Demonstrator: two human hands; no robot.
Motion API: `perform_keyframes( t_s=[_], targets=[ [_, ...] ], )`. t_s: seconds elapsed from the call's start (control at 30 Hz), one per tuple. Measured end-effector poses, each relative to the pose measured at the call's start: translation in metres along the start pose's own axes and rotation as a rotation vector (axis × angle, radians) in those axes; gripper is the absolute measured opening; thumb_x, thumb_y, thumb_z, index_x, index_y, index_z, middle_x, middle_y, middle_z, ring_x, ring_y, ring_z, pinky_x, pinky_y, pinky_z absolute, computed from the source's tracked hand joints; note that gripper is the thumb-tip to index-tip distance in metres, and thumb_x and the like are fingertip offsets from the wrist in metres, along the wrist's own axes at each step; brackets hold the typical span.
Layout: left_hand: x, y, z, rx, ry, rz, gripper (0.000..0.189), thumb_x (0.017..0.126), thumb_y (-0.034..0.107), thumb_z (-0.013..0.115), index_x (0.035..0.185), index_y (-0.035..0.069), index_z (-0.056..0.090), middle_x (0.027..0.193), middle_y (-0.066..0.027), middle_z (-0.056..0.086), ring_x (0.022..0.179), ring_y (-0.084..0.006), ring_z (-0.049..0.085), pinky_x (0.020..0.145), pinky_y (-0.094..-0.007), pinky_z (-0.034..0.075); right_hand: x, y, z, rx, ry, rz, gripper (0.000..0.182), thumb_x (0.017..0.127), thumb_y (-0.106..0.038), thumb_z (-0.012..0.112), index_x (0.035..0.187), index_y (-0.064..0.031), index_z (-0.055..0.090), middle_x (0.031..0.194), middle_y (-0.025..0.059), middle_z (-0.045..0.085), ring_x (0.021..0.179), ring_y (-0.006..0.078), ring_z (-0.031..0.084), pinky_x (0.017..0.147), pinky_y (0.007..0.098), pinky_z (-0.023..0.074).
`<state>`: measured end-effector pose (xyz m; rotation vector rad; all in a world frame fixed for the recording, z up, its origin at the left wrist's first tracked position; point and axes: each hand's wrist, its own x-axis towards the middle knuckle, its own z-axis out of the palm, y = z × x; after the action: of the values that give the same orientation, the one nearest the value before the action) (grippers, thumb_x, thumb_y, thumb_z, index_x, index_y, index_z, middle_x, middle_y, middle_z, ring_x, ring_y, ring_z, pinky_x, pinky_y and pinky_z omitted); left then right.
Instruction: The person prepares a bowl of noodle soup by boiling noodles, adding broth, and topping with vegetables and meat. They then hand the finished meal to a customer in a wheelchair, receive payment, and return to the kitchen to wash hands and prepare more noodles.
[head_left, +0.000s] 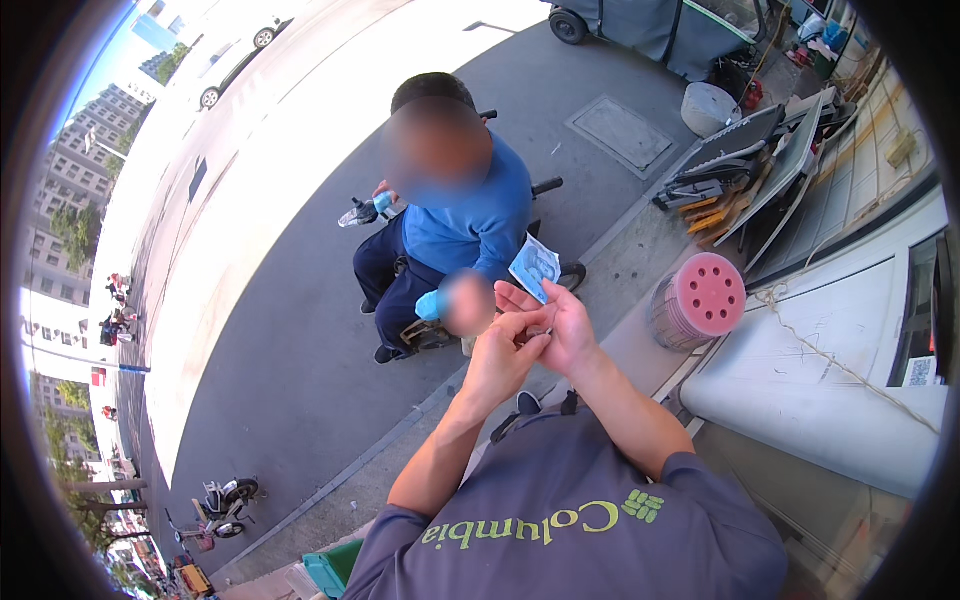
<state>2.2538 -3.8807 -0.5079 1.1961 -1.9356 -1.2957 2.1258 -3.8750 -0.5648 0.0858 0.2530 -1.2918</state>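
My right hand is palm up and holds a blue banknote between thumb and fingers, its printed side showing. My left hand reaches over the right palm. Its thumb and fingertips close around small coin-like pieces; their exact kind and number are hard to see. Just beyond my hands, a seated person in a blue top faces me. That person's near hand, blurred, ends a light-blue cuff close to my left hand. The person's other hand is by a handlebar.
A pink-lidded bucket with holes in its lid stands at right beside a white appliance-like cabinet. Folded chairs lean on the wall. A covered vehicle is parked behind, a motorbike at lower left. A kerb crosses below.
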Motion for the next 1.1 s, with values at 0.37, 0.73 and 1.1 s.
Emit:
perform_keyframes(
  t_s=[0.37,0.73,1.1],
  targets=[
    [0.017,0.005,-0.001,-0.097,-0.015,-0.142,0.019,0.086,0.011,0.071,0.101,0.000,0.070,0.086,-0.0069,0.069,0.080,-0.0131,0.064,0.073,-0.0254,0.049,0.003,-0.005,-0.015,0.090,-0.158,-0.003,0.052,0.102,-0.035,0.032,0.128,0.0052,0.053,0.128,0.0191,0.058,0.123,0.0302,0.054,0.108,0.0435,0.0395],
    [0.019,0.009,0.007,-0.109,-0.105,-0.139,0.017,0.090,0.007,0.065,0.105,-0.001,0.069,0.090,-0.0059,0.068,0.082,-0.0110,0.063,0.070,-0.0263,0.050,0.004,-0.012,-0.023,0.122,-0.131,-0.001,0.052,0.102,-0.035,0.031,0.128,0.0044,0.053,0.129,0.0195,0.058,0.125,0.0313,0.052,0.110,0.0433,0.0380],
    [0.020,0.000,0.012,0.354,0.042,0.255,0.021,0.080,0.005,0.072,0.101,0.003,0.070,0.083,-0.0075,0.059,0.074,-0.0199,0.060,0.070,-0.0293,0.047,0.002,-0.011,-0.018,0.147,-0.168,-0.028,0.056,0.102,-0.036,0.031,0.135,0.0076,0.045,0.136,0.0187,0.053,0.129,0.0295,0.048,0.112,0.0430,0.0345]
  ],
)
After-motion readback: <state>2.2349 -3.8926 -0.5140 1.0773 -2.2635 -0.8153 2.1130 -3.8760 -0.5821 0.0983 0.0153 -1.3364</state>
